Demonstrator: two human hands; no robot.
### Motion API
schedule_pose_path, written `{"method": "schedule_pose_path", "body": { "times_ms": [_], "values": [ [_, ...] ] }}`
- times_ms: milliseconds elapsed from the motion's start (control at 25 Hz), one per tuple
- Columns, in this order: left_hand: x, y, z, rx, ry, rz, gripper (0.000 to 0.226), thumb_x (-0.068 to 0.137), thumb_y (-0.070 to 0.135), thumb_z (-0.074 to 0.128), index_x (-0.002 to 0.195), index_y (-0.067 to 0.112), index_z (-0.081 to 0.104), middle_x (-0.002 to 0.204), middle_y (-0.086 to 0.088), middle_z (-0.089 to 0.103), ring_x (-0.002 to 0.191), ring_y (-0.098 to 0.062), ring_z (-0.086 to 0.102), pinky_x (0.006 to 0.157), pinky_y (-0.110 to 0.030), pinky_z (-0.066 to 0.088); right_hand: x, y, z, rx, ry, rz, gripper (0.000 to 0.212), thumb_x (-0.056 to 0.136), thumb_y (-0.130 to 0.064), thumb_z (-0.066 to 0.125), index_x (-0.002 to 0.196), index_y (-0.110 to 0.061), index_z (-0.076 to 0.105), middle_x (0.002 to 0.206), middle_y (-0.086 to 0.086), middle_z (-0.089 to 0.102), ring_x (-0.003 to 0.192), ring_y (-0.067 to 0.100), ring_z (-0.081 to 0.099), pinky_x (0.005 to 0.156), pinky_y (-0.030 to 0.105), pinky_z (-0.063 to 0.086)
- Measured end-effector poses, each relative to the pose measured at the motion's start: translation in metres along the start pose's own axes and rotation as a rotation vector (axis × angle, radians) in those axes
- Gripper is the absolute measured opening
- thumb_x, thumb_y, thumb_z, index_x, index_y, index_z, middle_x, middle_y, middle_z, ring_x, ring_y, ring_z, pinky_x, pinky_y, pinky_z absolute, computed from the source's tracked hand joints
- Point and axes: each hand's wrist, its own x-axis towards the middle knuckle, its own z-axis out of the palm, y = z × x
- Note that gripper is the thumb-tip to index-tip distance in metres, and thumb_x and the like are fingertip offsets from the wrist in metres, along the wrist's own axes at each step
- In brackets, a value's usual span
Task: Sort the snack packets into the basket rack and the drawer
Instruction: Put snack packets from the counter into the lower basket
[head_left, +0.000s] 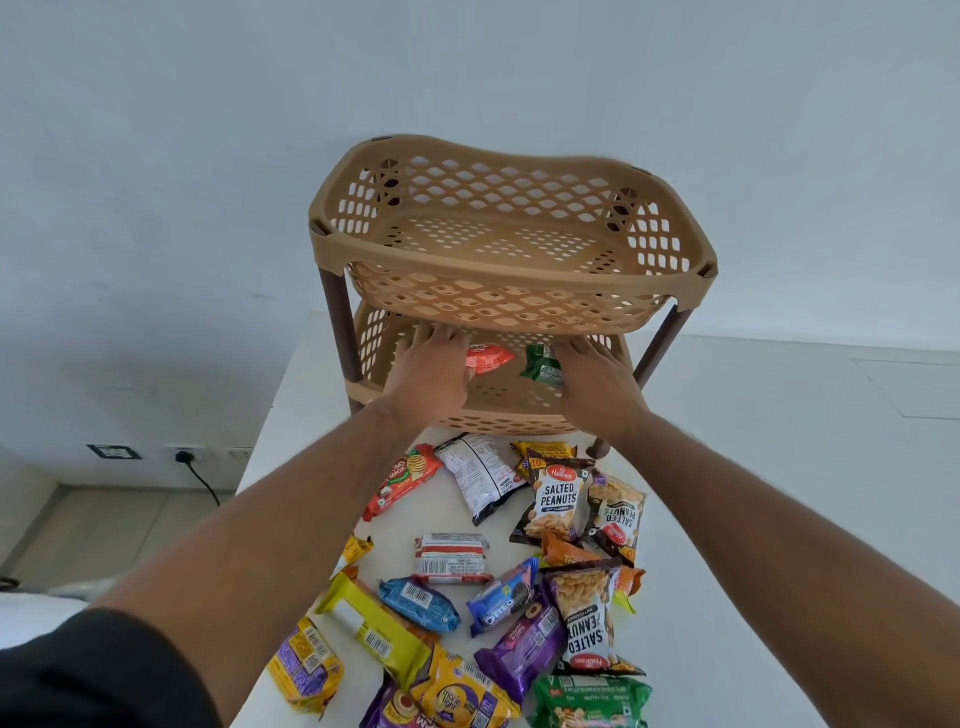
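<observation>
On the white counter (737, 467) stands the tan basket rack (511, 244), two tiers on dark brown posts; its top basket holds nothing I can see, and both arms reach into the lower basket (498, 402). Most of the work lies nearer the camera: the loose heap of snack packets (519, 587) spread between the forearms, peanuts, biscuits and others, overlapping one another. No drawer shows anywhere in view.

The left hand (434, 371) lies knuckles up with its fingers stretched toward the back wall, and a small red packet (488, 357) sits touching its thumb side; whether the thumb pins the packet or it already lies loose on the basket floor, I cannot tell. The right hand (592, 382) likewise reaches in with fingers fairly straight, a small green packet (543, 364) against its thumb edge, apparently pinched there, though the contact is hidden.

The step seems to be setting these two small packets down in the lower tier. To do it well, lay each flat and toward the back so later ones fit in front, keep the knuckles low under the upper basket, let go only once the packet rests on the mesh, and draw the hands straight out without dragging anything over the front rim
</observation>
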Motion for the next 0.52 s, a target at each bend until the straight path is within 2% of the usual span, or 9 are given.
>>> {"method": "schedule_pose_path", "body": {
  "times_ms": [120, 200, 360, 520],
  "values": [
    [0.02, 0.007, 0.009, 0.018, -0.101, -0.007, 0.047, 0.096, 0.026, 0.064, 0.141, 0.016, 0.054, 0.153, -0.006, 0.04, 0.147, -0.034, 0.028, 0.117, -0.057, 0.03, 0.016, 0.005, 0.011, -0.01, -0.044, 0.007, 0.06, 0.087, -0.022, 0.07, 0.142, -0.019, 0.047, 0.154, 0.001, 0.041, 0.144, 0.029, 0.033, 0.112, 0.053, 0.037],
    [0.033, 0.011, 0.015, 0.03, -0.157, -0.026, 0.044, 0.095, 0.023, 0.067, 0.138, 0.017, 0.058, 0.152, -0.006, 0.044, 0.146, -0.034, 0.029, 0.117, -0.056, 0.029, 0.027, 0.009, 0.017, 0.007, -0.077, 0.024, 0.053, 0.086, -0.018, 0.07, 0.136, -0.018, 0.053, 0.146, 0.003, 0.049, 0.138, 0.029, 0.041, 0.108, 0.049, 0.041],
    [0.053, 0.018, 0.03, 0.047, -0.222, -0.067, 0.043, 0.09, 0.01, 0.071, 0.132, 0.017, 0.064, 0.14, -0.007, 0.058, 0.137, -0.031, 0.045, 0.114, -0.051, 0.036, 0.044, 0.018, 0.025, 0.013, -0.212, 0.055, 0.034, 0.086, -0.007, 0.065, 0.119, -0.014, 0.062, 0.122, 0.006, 0.061, 0.113, 0.027, 0.059, 0.09, 0.041, 0.053],
    [0.064, 0.019, 0.045, 0.04, -0.281, -0.073, 0.044, 0.086, 0.007, 0.076, 0.128, 0.014, 0.066, 0.134, -0.009, 0.064, 0.127, -0.029, 0.056, 0.108, -0.046, 0.046, 0.051, 0.019, 0.036, -0.033, -0.291, 0.049, 0.036, 0.085, 0.0, 0.062, 0.12, -0.009, 0.062, 0.111, 0.009, 0.065, 0.096, 0.023, 0.061, 0.071, 0.032, 0.046]
  ]
}}
